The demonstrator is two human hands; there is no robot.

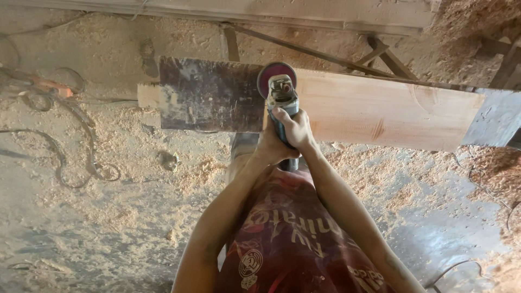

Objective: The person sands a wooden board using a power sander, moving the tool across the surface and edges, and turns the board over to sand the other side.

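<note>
Pale sanded wood covered the plank's (pixel 380 111) right part; the dark left section (pixel 209 95) remained. Both hands, left (pixel 269 149) and right (pixel 296 130), were clamped on the angle grinder (pixel 281 89).

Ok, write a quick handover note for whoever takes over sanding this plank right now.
Left hand and right hand: both wrapped round the body of the angle grinder.
Sanding disc: at the far edge of the wooden plank, where dark surface meets pale wood.
Done: the plank's right part looks sanded bare.
Left: the dark stained section on the left.
Sawdust covers the floor; loose cables lie to the left.
</note>
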